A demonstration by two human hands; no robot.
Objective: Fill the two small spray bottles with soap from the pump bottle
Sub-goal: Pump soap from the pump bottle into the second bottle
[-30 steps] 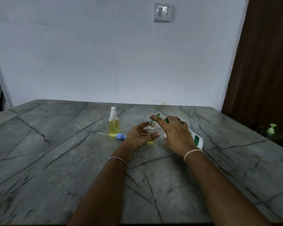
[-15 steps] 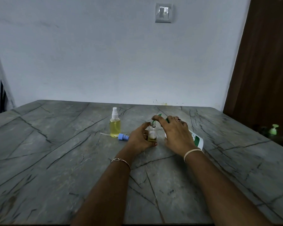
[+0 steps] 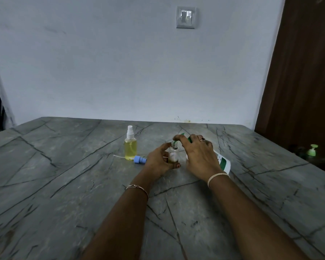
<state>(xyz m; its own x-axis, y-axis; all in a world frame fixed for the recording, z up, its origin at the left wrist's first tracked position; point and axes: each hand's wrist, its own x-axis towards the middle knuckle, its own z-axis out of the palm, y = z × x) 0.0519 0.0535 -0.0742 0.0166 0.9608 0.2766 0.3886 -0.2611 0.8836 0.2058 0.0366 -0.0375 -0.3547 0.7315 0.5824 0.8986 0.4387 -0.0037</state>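
**A:** Surface?
**B:** Grey veined stone table (image 3: 64, 184) across the lower frame, with a pale wall behind.

**A:** Centre, nearest?
**B:** Left hand (image 3: 159, 162), fingers wrapped round the small clear uncapped spray bottle (image 3: 172, 155). The bottle stands upright on the table, with a yellowish tint low inside.

**A:** Beside it?
**B:** Right hand (image 3: 199, 156), curled over the green top of the tilted white pump bottle (image 3: 222, 162). The spout is at the small bottle's mouth.

**A:** Step?
**B:** Filling the second bottle, I judge. Next, pump with the spout on that narrow neck, then refit the blue spray cap (image 3: 139, 159) lying just left.

**A:** Farther?
**B:** Capped spray bottle of yellow soap (image 3: 130, 147), apparently full. Grey wall switch (image 3: 186, 17), top centre.
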